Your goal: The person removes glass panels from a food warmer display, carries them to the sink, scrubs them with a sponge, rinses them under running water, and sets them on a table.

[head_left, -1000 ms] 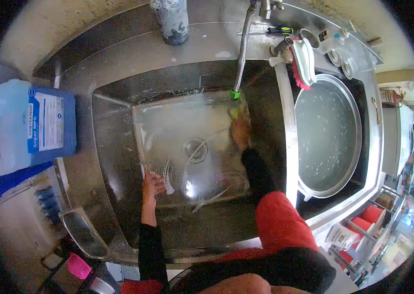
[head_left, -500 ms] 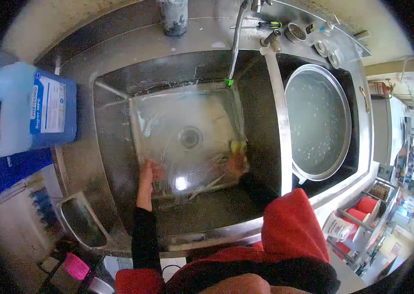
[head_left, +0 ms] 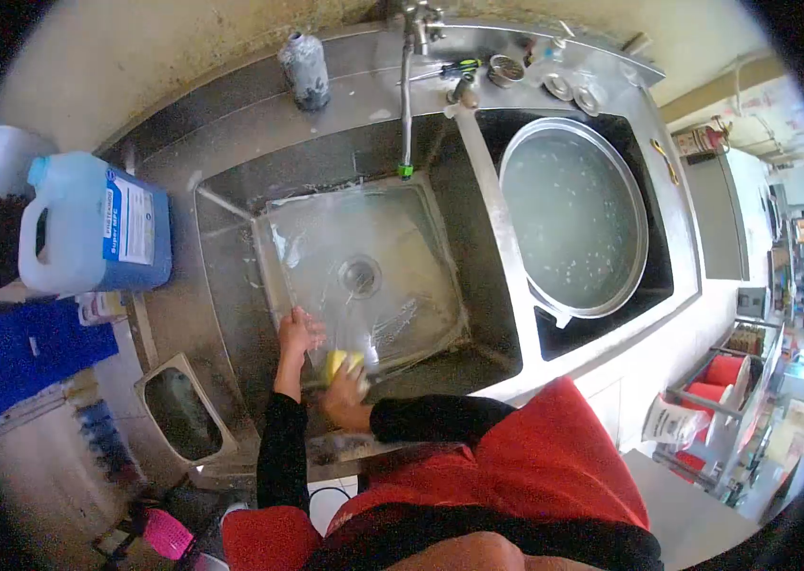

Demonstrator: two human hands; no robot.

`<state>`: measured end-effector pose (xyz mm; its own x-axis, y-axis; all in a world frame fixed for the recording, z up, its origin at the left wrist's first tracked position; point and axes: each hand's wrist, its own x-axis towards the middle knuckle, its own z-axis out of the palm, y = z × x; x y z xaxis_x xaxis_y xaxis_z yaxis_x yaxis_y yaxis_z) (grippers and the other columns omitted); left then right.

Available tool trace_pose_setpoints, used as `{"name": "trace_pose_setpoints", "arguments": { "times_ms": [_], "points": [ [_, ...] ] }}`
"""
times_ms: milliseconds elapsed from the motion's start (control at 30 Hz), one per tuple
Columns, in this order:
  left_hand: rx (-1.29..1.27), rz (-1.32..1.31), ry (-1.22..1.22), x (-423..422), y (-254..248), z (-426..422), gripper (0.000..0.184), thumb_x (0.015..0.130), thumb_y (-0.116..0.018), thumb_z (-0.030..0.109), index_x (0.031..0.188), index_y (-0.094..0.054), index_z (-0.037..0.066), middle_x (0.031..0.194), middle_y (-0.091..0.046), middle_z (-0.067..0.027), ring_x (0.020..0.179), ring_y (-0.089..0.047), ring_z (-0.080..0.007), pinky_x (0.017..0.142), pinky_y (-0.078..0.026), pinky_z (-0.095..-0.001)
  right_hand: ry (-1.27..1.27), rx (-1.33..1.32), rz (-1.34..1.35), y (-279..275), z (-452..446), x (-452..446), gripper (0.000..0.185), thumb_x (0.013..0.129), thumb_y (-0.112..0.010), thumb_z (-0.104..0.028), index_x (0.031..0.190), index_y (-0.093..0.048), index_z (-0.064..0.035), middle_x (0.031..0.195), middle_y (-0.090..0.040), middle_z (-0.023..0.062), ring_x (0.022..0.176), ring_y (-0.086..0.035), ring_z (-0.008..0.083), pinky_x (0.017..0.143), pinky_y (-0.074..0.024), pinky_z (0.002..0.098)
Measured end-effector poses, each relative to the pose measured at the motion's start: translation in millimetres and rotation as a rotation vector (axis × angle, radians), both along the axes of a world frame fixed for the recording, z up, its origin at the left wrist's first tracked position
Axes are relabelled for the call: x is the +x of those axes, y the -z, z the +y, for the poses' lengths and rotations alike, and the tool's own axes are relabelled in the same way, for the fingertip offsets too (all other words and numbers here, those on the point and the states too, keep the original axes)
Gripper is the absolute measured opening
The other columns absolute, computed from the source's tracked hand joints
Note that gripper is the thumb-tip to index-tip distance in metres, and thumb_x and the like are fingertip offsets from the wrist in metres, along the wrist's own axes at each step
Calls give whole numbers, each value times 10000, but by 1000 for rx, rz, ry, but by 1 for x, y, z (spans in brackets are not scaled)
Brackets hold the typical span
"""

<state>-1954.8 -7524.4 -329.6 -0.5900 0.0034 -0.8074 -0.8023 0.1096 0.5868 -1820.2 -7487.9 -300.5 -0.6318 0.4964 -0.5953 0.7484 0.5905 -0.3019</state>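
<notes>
My right hand [head_left: 347,388] is closed on a yellow sponge [head_left: 337,363], against the near side of a steel sink basin [head_left: 488,333]. Just to its left, my left hand [head_left: 299,333] is at the basin's left side with its fingers apart and nothing visible in them. Streaks of suds lie on the wet basin floor around the round drain [head_left: 360,277]. A thin faucet spout [head_left: 406,114] with a green tip hangs over the basin's far edge.
A round metal pot [head_left: 645,228] of cloudy water stands in the right basin. On the left are a blue liquid jug [head_left: 136,224] and a small metal-rimmed tray [head_left: 183,414]. Behind the sink stand a grey bottle [head_left: 305,71], a screwdriver [head_left: 462,68] and small jars [head_left: 559,88].
My right hand has moved with the sponge from the basin's right side to its near left, close to my left hand. The red-bristled brush no longer shows by the pot. The view has shifted.
</notes>
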Motion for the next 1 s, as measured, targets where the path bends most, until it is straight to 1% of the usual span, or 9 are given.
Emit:
{"name": "trace_pose_setpoints", "arguments": {
  "times_ms": [267, 333, 367, 400, 467, 500, 567, 667, 1000],
  "points": [
    [-67, 452, 236, 7, -41, 43, 265, 903, -328, 228, 914, -470, 4, 743, -558, -96, 683, -599, -214, 533, -461, -340, -283, -178, 40, -95, 96, -28, 953, 594, -686, -147, 1311, -74, -6, 1328, -154, 265, 1239, -139, 420, 963, -279, 481],
    [219, 421, 171, 10, -95, 66, 251, 910, -305, 203, 957, -464, 14, 819, -553, -107, 700, -589, -216, 588, -478, -366, -286, -241, 283, -103, 116, -19, 903, 579, -657, -101, 1275, -105, 66, 1273, -199, 332, 1205, -194, 453, 939, -322, 452],
    [292, 272, 283, -3, -87, 59, 206, 882, -353, 138, 1027, -463, 40, 967, -529, -130, 829, -572, -237, 777, -455, -403, -307, -197, 330, -100, 123, -15, 852, 584, -626, -78, 1249, -126, 104, 1198, -253, 381, 1144, -274, 482, 927, -335, 430],
    [289, 282, 290, -9, -102, 68, 206, 882, -353, 138, 1027, -463, 40, 967, -529, -130, 829, -572, -237, 777, -455, -403, -303, -196, 341, -101, 129, -13, 852, 584, -626, -78, 1249, -126, 104, 1198, -253, 381, 1144, -274, 482, 927, -335, 430],
    [-1107, 1380, 761, -26, -139, 91, 274, 806, -426, 80, 1075, -478, 65, 1068, -513, -130, 962, -531, -249, 931, -351, -412, -350, -171, 367, -103, 139, -9, 831, 582, -590, -53, 1251, -123, 101, 1165, -277, 385, 1096, -329, 481, 915, -344, 429],
    [-1110, 1390, 761, -43, -144, 97, 274, 806, -426, 80, 1075, -478, 65, 1068, -513, -130, 962, -531, -249, 931, -351, -412, -359, -206, 378, -108, 145, -7, 805, 580, -561, -35, 1247, -130, 102, 1154, -293, 377, 1070, -351, 478, 897, -355, 442],
    [-1003, 1851, 1333, -87, -153, 102, 344, 733, -467, 81, 1075, -505, 67, 1064, -541, -110, 1053, -479, -262, 969, -303, -412, -380, -191, 432, -102, 148, 1, 797, 581, -556, -30, 1247, -137, 96, 1155, -293, 375, 1064, -359, 474, 887, -362, 445],
    [-634, 1877, 1844, -147, -131, 111, 278, 732, -471, 84, 994, -557, 53, 1027, -566, -90, 1031, -497, -257, 941, -342, -380, -376, -168, 495, -109, 152, 4, 777, 585, -542, -19, 1248, -150, 84, 1152, -301, 372, 1038, -385, 466, 871, -372, 449],
    [-373, 2193, 2001, -154, -166, 157, 197, 702, -510, 119, 850, -578, 9, 853, -599, -89, 850, -575, -212, 767, -459, -288, -323, -219, 516, -148, 208, 25, 714, 599, -532, -8, 1244, -229, 40, 1041, -453, 301, 903, -496, 413, 771, -429, 440]
  ]
}}
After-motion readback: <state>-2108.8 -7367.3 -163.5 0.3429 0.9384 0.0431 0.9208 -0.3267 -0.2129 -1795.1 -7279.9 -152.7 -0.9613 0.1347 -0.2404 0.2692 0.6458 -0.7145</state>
